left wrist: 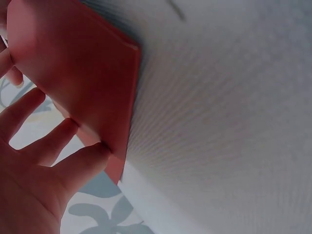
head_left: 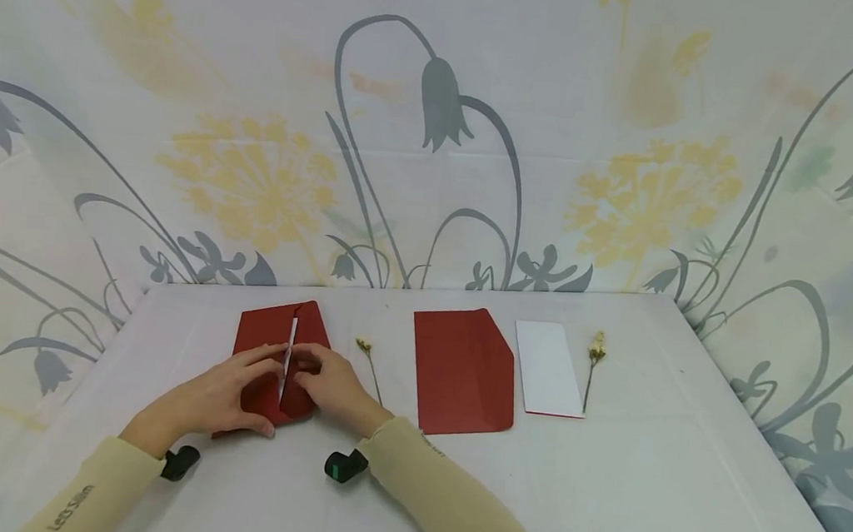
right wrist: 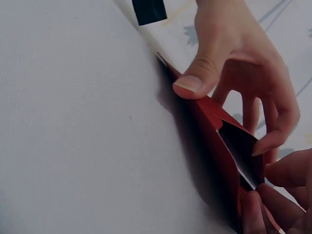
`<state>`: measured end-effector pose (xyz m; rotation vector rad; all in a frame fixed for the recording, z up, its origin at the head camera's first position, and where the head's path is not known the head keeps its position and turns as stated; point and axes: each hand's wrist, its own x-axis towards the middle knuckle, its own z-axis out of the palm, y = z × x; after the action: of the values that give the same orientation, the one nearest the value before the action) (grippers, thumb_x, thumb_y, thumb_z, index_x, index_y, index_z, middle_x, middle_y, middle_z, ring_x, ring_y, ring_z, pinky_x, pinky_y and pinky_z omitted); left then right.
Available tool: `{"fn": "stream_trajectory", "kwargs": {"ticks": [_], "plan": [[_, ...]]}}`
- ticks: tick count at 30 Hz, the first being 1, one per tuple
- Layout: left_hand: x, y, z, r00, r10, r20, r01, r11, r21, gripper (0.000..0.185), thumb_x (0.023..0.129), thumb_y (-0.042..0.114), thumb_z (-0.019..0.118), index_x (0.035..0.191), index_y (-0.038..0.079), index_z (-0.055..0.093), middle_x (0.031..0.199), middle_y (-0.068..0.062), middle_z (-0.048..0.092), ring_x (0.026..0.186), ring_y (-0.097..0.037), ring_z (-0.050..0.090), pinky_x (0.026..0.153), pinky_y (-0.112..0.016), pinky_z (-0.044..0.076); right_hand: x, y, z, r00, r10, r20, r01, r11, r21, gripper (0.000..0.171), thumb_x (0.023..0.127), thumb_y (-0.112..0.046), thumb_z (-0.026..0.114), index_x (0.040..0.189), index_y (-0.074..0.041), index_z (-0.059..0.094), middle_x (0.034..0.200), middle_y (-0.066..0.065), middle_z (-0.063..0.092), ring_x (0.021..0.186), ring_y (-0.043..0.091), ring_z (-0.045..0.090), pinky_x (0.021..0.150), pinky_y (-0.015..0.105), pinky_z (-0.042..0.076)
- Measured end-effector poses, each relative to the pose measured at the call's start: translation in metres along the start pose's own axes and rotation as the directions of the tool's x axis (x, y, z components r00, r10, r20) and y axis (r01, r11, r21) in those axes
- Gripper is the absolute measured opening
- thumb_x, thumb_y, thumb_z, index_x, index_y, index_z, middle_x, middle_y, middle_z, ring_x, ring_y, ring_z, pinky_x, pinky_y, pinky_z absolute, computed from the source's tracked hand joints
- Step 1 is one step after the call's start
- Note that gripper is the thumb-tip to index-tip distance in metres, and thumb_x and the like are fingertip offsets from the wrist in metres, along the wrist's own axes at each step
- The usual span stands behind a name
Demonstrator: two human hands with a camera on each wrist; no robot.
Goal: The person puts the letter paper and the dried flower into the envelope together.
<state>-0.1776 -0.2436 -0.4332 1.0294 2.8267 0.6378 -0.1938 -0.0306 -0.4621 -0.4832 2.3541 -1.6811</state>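
Observation:
A red envelope (head_left: 259,328) lies on the left part of the table, its flap side turned to the right. A white card (head_left: 293,328) shows as a narrow strip in its mouth; the rest is hidden inside. My left hand (head_left: 217,391) spans the envelope, thumb along the near edge and index finger at the mouth, which gapes in the right wrist view. With bent fingers, my right hand (head_left: 334,384) pinches the envelope's edge beside the card. In the left wrist view, fingertips of the left hand (left wrist: 34,190) touch the red paper's edge.
Right of my hands lies a dried flower sprig (head_left: 369,363). Farther right come a second red envelope (head_left: 461,373), flap spread, a white card (head_left: 549,367) with a red lower edge, and another dried flower (head_left: 595,359). A flower-patterned cloth (head_left: 432,191) hangs behind the table.

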Motion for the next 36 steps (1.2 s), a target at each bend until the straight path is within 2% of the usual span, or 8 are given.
{"fn": "stream_trajectory", "kwargs": {"ticks": [6,14,18,25,30,36], "plan": [[0.001,0.0,0.0,1.0,-0.008,0.016,0.008,1.0,-0.015,0.065,0.07,0.05,0.087,0.117,0.016,0.06,0.15,-0.018,0.041,0.137,-0.049,0.033,0.1,-0.064,0.041,0.0,0.001,-0.008,1.0,-0.025,-0.001,0.025,0.997,0.067,0.037,0.097,-0.005,0.062,0.134,-0.012,0.061,0.125,-0.001,0.065,0.107,0.006,0.063,0.088,0.02,0.051],[0.002,-0.002,0.0,1.0,0.016,0.007,-0.016,1.0,-0.01,0.066,0.07,0.049,0.088,0.119,0.013,0.061,0.15,-0.019,0.041,0.137,-0.049,0.033,0.102,-0.064,0.039,-0.004,-0.007,-0.025,0.992,-0.069,-0.108,0.079,0.993,0.087,0.031,0.098,-0.001,0.059,0.126,-0.009,0.067,0.118,-0.001,0.069,0.108,0.009,0.064,0.091,0.023,0.05],[0.003,-0.003,0.001,1.0,0.007,0.013,-0.007,1.0,-0.023,0.067,0.07,0.049,0.088,0.12,0.013,0.061,0.151,-0.019,0.04,0.138,-0.05,0.032,0.103,-0.064,0.039,-0.003,-0.008,-0.036,0.983,-0.092,-0.16,0.103,0.993,0.063,0.029,0.096,0.0,0.062,0.123,-0.006,0.069,0.115,0.0,0.071,0.106,0.011,0.065,0.089,0.023,0.052],[0.001,-0.002,0.002,1.0,-0.015,0.027,0.016,0.999,-0.038,0.065,0.069,0.047,0.089,0.119,0.016,0.06,0.151,-0.017,0.039,0.14,-0.049,0.03,0.103,-0.063,0.039,-0.008,-0.003,-0.054,0.974,-0.039,-0.225,0.043,0.999,0.013,0.026,0.093,-0.002,0.065,0.118,-0.008,0.072,0.109,-0.001,0.071,0.098,0.011,0.065,0.076,0.024,0.053],[0.0,-0.001,0.001,0.999,-0.019,0.033,0.02,0.999,-0.03,0.063,0.068,0.043,0.091,0.117,0.018,0.06,0.153,-0.015,0.037,0.14,-0.045,0.03,0.104,-0.061,0.039,-0.013,0.005,-0.069,0.967,-0.034,-0.252,0.033,0.999,-0.009,0.026,0.091,-0.001,0.066,0.116,-0.005,0.072,0.107,0.002,0.071,0.095,0.015,0.066,0.071,0.024,0.054],[-0.001,-0.001,0.001,0.999,-0.028,0.041,0.028,0.999,-0.02,0.062,0.07,0.044,0.09,0.118,0.019,0.06,0.156,-0.017,0.032,0.138,-0.041,0.034,0.103,-0.057,0.043,-0.019,0.016,-0.081,0.96,-0.051,-0.276,0.018,0.993,-0.12,0.023,0.088,-0.001,0.067,0.11,-0.006,0.073,0.102,0.004,0.071,0.088,0.015,0.066,0.068,0.025,0.054]]}}
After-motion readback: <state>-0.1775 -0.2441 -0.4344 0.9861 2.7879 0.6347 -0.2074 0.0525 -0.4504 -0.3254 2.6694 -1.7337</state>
